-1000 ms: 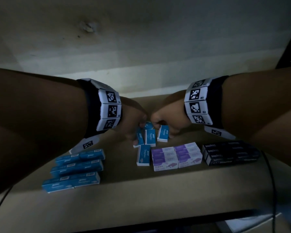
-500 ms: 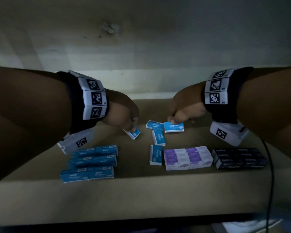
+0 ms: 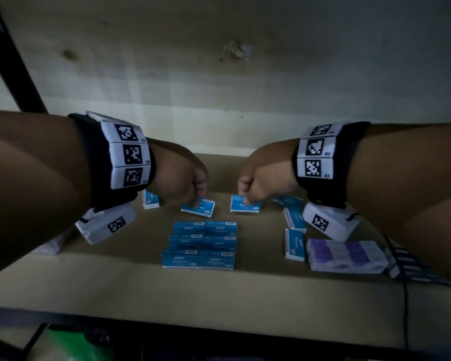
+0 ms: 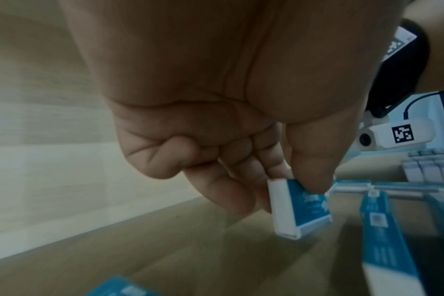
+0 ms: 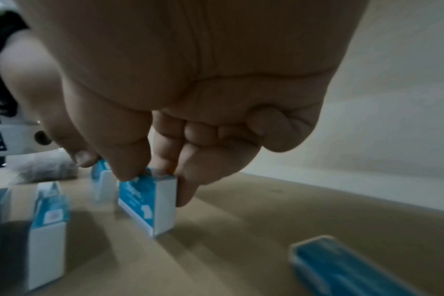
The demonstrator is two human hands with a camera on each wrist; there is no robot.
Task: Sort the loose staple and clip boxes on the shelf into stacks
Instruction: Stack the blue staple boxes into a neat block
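both hands have carried their boxes leftward along the shelf (image 3: 245, 295), away from the loose cluster where they were picked a moment ago, and now hang just behind the blue stack (image 3: 202, 244), which sits at about 6 o'clock from them. the left hand (image 3: 179, 175) is pinching a small blue staple box (image 3: 198, 205) between thumb and curled fingers, one end dipped toward the board; the right hand (image 3: 261, 175) is grasping a second blue staple box (image 3: 245, 204) the same way, thumb on its face. half a second back the blue stack lay far off at the left hand's 7 o'clock and the purple stack (image 3: 346, 256) sat under the middle; now the view has swung, so the purple stack and the black stack (image 3: 414, 267) lie out at 4 o'clock of the right hand. i'd judge both boxes are about to join the blue stack, which would leave the loose blue boxes (image 3: 294, 231) at the right hand's 5 o'clock and one more blue box (image 3: 150, 199) tucked at 8 o'clock under the left wrist yet to sort.
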